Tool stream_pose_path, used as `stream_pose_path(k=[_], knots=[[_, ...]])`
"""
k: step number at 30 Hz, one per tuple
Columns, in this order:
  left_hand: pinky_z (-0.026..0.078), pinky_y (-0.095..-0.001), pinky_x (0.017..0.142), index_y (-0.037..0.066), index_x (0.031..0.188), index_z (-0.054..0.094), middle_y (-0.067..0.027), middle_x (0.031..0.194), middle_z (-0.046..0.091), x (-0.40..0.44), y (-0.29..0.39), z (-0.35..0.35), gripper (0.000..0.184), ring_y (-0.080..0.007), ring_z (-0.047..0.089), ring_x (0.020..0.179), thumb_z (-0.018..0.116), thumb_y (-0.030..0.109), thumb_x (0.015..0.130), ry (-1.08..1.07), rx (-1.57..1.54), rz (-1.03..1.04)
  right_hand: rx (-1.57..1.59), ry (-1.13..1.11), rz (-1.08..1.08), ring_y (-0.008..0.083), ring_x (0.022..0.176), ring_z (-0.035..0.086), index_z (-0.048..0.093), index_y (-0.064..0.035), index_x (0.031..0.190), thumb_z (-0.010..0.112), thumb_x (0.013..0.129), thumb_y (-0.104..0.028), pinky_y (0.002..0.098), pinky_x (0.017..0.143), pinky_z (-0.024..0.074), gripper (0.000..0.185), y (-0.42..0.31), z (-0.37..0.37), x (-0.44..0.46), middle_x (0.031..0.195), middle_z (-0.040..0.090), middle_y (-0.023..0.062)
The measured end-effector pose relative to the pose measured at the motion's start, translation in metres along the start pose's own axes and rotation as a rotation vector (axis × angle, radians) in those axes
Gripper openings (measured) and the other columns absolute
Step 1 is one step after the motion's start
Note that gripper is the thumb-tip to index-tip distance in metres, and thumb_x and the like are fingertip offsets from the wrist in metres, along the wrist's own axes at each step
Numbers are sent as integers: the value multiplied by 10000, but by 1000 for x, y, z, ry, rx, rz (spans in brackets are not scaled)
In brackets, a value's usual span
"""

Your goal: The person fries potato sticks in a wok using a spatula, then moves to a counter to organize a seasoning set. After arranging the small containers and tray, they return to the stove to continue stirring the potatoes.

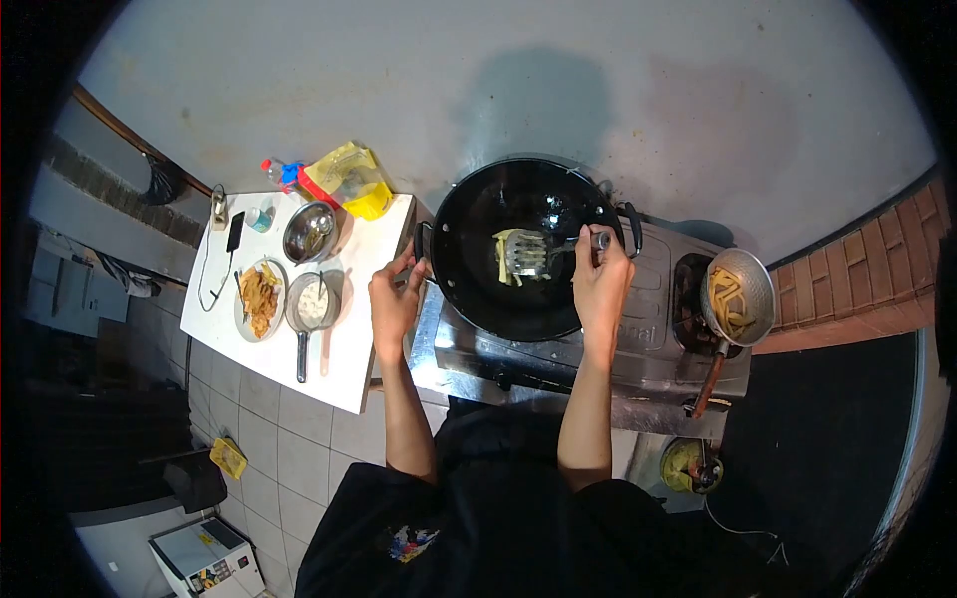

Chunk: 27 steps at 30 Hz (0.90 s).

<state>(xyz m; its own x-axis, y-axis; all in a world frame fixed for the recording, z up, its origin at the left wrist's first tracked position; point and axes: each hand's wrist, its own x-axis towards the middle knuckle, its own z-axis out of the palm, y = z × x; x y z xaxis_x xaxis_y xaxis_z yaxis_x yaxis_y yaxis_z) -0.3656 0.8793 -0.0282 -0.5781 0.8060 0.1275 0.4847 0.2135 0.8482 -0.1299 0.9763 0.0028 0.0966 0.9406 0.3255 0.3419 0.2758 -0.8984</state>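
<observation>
Okay, taking clock faces as seen here, 12 being straight up. Clenching right grip (603, 271) around the handle of a wide slotted metal spatula (535, 263), on the 4 o'clock side inside a large round black wok (477, 291). Aiming blade toward 9 o'clock, over pale yellow strips of food (500, 261) lying near the wok's middle, slightly off toward 9 o'clock. Can see strips past the blade's edge; cannot tell if pressed down. Holding wok's loop handle at 9 o'clock with left grip (397, 289), thumb and fingers pinched on it.

Under wok: a steel tabletop stove (638, 334). On its far burner, at wok's 3 o'clock: a hammered-looking silver pan (763, 299) with a brown handle toward 7 o'clock, holding yellow strips. At wok's 5 o'clock, below stove level: a round container (688, 465) with yellow-green contents.

At wok's 9 o'clock: a white counter (344, 379). From counter's middle: near centre, a black-handled round vessel (312, 299) with white contents, handle toward 6; at 9, a pale plate (242, 321) of golden-brown fried food (261, 299); at 12, a shiny steel bowl (304, 239); at 1, a yellow-and-red plastic packet (359, 189); between 10 and 11, a flat black phone-like slab (236, 231).
</observation>
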Motion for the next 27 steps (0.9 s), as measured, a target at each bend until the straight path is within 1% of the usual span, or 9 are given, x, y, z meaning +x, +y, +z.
stream_pose_path(k=[2,4,7,9,15,20,22,23,27], knots=[[544,-344,728,32,1196,644,-164,1026,708,0,-1,0,330,-127,624,804,679,113,878,4,-4,8,-17,-5,-8,354,648,634,607,67,876,605,894,-54,377,574,468,122,3,3,1,778,623,224],[556,-338,766,-23,1250,586,-221,1048,684,1,-4,-1,405,-210,655,954,666,169,903,-32,20,49,-32,-9,-16,356,649,633,610,66,878,605,895,-56,380,575,469,123,1,4,0,780,624,225],[555,-338,770,-12,1256,584,-218,1072,680,3,-6,-2,402,-215,651,985,664,165,904,-55,20,25,-36,-3,-56,351,647,636,615,65,882,604,899,-64,385,576,472,131,-1,5,0,786,630,225],[556,-338,769,-8,1257,585,-216,1073,680,2,-3,-2,399,-212,653,978,663,160,904,-51,26,10,-66,-14,-96,338,645,642,619,68,889,602,904,-73,379,579,479,142,1,6,0,784,635,219],[557,-334,760,-4,1257,587,-209,1068,684,2,2,-2,389,-206,661,955,658,147,906,-52,47,-18,-25,-94,-95,304,643,652,624,64,907,593,914,-85,364,593,496,152,-4,8,0,778,639,206],[558,-331,751,-6,1254,589,-206,1059,687,2,-1,0,385,-205,661,950,657,146,907,-46,35,-20,8,-109,-80,300,645,653,626,59,914,590,917,-87,362,597,498,151,-7,7,0,787,642,201],[541,-369,749,34,1189,654,-185,1017,705,2,-4,2,329,-174,664,868,682,119,873,17,-4,-2,12,-104,-84,304,652,654,627,57,919,590,918,-87,362,599,498,149,-3,7,1,790,644,198],[541,-369,749,34,1189,654,-185,1017,705,2,-4,3,329,-174,664,868,682,119,873,19,-4,-3,-4,-93,-89,309,665,657,627,55,921,591,917,-88,365,598,498,147,-1,6,2,793,643,199],[544,-384,760,21,1183,652,-212,1074,685,1,-6,3,327,-224,674,953,681,125,874,27,2,0,-62,-43,-127,332,694,658,629,48,925,597,911,-90,381,604,493,142,0,5,4,801,640,207]])
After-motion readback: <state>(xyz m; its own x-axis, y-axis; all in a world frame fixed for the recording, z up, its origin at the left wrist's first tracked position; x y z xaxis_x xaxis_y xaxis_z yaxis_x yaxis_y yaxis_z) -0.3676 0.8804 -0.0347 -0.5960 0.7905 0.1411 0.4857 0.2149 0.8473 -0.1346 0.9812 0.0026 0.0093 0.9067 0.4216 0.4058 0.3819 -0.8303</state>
